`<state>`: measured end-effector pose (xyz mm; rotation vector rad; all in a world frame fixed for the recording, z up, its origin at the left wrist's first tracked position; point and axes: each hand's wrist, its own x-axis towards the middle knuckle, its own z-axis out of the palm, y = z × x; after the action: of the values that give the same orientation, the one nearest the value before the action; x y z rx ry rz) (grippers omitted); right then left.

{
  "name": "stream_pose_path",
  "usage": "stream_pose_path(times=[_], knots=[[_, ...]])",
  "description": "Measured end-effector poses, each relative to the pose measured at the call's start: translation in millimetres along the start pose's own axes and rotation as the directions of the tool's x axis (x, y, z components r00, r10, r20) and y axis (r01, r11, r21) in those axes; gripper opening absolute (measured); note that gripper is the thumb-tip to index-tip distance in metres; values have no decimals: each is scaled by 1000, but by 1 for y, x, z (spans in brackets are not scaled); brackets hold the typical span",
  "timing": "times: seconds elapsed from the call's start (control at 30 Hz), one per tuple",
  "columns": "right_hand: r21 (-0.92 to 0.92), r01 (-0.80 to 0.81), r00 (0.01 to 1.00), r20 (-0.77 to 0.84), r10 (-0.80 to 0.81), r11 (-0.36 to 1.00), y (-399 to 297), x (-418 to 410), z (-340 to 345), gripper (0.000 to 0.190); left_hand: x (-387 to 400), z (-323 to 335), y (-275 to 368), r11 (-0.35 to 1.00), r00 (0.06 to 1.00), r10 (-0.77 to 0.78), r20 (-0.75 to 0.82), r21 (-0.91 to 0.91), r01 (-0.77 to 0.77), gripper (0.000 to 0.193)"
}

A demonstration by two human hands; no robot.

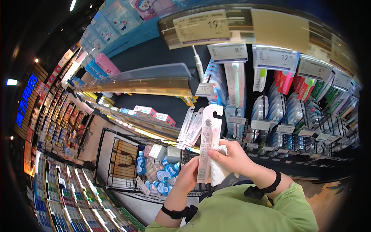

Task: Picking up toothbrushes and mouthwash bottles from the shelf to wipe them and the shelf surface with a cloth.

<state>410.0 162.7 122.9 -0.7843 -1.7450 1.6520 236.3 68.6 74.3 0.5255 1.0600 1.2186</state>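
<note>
In front of my chest, a packaged toothbrush [206, 150] with a clear, hooked top stands nearly upright. My right hand [233, 156] grips its right edge, thumb across the front. The same hand also has a folded white cloth [217, 169] in it, lying against the package. At the package's lower left edge is my left hand [188, 174], its fingers partly hidden behind the pack; whether it grips the pack is unclear. Just beyond, several similar toothbrush packs [191, 127] fan out by the shelf edge, and what supports them is hidden.
A black wire shopping cart [100, 156] stands ahead to the left, holding blue bottles [163, 174], boxes [157, 152] and other packs. Hanging toothbrushes [236, 84] on hooks with price tags fill the right. A shelf edge [139, 85] juts out at left, before a product-lined aisle.
</note>
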Motion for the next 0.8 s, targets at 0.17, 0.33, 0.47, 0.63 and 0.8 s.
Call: stream_pose_path(times=[0.17, 0.33, 0.47, 0.63, 0.8], knots=[[-148, 7, 989, -147, -29, 989, -5, -5, -12, 31, 3, 14, 2, 908, 970, 210, 119, 345, -239, 29], [-29, 102, 944, -312, -106, 994, -3, -9, -17, 30, 27, 40, 6, 931, 950, 268, 160, 212, -299, 29], [-58, 159, 909, -380, -169, 986, -5, -4, -27, 25, 46, 53, 4, 930, 935, 312, 171, 147, -337, 30], [-91, 248, 849, -459, -261, 965, -16, 13, -41, 30, 67, 71, 19, 942, 932, 312, 183, 71, -329, 30], [-121, 275, 859, -414, -300, 954, -25, 23, -51, 24, 82, 78, 23, 930, 913, 364, 186, -15, -368, 29]])
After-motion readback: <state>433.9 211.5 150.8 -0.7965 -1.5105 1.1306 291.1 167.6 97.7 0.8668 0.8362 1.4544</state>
